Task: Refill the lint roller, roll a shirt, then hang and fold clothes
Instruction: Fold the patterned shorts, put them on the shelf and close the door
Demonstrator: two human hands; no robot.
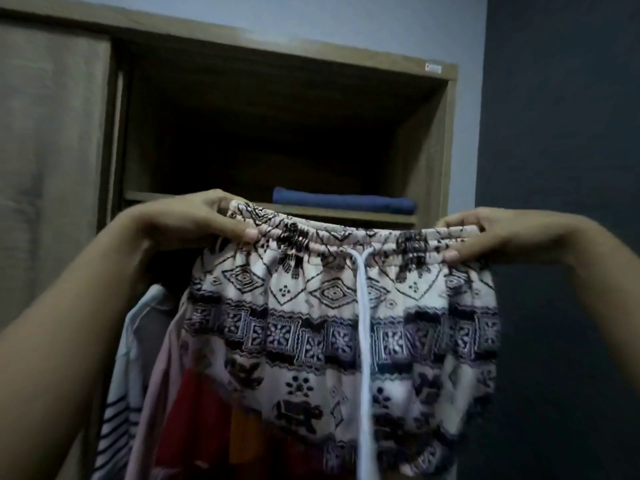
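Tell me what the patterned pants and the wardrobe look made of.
The patterned pants: thin printed fabric, perhaps cotton or rayon, matte; it puckers at the elastic waistband and drapes loosely. The wardrobe: wood-grain board, likely laminate, matte; flat square edges with faint grain.

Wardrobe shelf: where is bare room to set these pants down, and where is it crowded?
The shelf looks bare left of the folded blue cloth, over to the wardrobe left wall; the space above is open. Below, hanging clothes crowd behind the pants.
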